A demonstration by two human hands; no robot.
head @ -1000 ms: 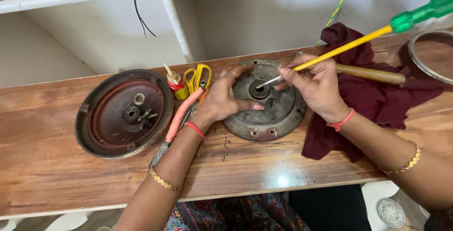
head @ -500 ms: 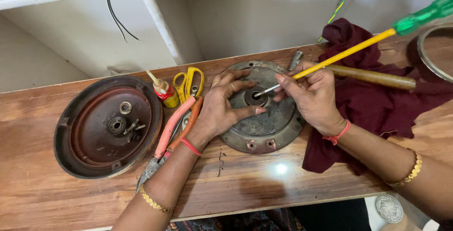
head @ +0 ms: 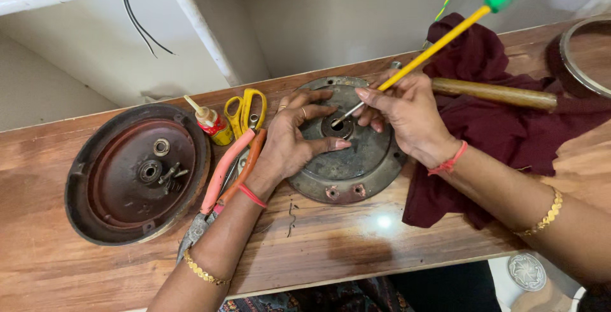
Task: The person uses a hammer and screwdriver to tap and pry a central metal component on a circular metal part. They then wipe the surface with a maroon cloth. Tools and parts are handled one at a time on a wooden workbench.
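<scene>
Two round metal covers lie on the wooden bench (head: pixel 356 248): a grey plate (head: pixel 347 159) at the middle and a red-brown dish (head: pixel 137 172) to its left. One screwdriver (head: pixel 439 43) is pinched in the right hand (head: pixel 407 118); its tip sits in the plate's centre hole, and its long axis slants up to the right toward the green handle. The left hand (head: pixel 293 140) lies spread flat on the plate, gripping nothing. Between the covers lie one pair of pliers (head: pixel 223 181), one pair of scissors (head: pixel 245 111) and one small bottle (head: pixel 213 124). One maroon cloth (head: pixel 509 134) with one wooden handle (head: pixel 493 92) lies right of the plate.
</scene>
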